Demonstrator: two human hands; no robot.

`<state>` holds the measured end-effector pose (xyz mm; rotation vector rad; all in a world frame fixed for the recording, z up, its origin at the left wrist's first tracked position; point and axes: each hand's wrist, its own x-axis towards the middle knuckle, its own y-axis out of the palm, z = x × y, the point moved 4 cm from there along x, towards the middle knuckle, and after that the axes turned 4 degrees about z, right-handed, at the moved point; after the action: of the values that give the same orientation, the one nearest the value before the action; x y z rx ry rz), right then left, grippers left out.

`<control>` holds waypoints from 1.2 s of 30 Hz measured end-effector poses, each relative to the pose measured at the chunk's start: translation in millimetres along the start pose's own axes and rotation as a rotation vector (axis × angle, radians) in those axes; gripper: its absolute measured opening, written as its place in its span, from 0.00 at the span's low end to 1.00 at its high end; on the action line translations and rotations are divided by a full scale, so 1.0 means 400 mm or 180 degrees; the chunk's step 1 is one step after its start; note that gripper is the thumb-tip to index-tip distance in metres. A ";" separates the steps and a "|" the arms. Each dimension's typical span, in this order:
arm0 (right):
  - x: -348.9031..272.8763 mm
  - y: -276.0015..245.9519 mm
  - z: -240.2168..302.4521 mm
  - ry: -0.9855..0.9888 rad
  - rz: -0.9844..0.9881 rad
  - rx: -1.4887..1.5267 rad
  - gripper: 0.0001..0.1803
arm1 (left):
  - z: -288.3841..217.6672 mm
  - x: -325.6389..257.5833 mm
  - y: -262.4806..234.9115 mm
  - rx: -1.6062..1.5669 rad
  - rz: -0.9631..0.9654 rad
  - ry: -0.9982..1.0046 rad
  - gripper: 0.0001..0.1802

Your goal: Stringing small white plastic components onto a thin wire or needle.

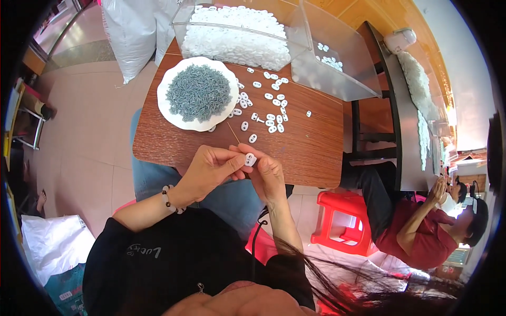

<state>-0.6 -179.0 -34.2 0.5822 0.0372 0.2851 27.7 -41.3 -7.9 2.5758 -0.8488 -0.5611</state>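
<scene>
My left hand (211, 169) pinches a white plastic two-hole cord lock (250, 159) between thumb and fingers, just past the table's near edge. From the other side my right hand (270, 178) has its fingers closed on the same piece. A thin brass-coloured rod (233, 132) sticks out beyond the right fingertips; its lower end is hidden by the fingers. Ahead on the brown table (311, 152) lie several loose white cord locks (271, 117). A scalloped white plate (164, 109) at the left holds a heap of small grey metal springs (199, 94).
A clear bin (176, 32) full of white pieces stands at the table's far side. Beside it, another clear bin (337, 84) holds a few. A red stool (342, 224) is at the right, where a person in a dark red shirt (421, 231) sits at another table. White sacks (129, 37) stand far left.
</scene>
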 end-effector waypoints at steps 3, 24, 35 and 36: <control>0.004 0.009 0.005 0.0065 -0.0022 -0.0060 0.32 | 0.005 -0.003 -0.004 0.0060 -0.0084 0.0095 0.12; 0.013 -0.002 -0.026 0.0256 -0.0154 0.0261 0.29 | 0.021 0.002 -0.025 -0.0264 -0.0216 -0.0091 0.12; 0.050 -0.043 0.082 -0.0169 -0.0740 -0.1220 0.15 | 0.024 0.014 -0.022 -0.0421 -0.0162 -0.0157 0.12; 0.067 -0.048 0.128 -0.0271 -0.1081 -0.1480 0.14 | 0.025 0.013 -0.027 -0.0433 -0.0170 -0.0154 0.12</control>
<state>35.9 -214.5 -0.8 0.1193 -0.0130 -0.0647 31.9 -38.5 -22.9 2.4764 -0.7328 -0.6754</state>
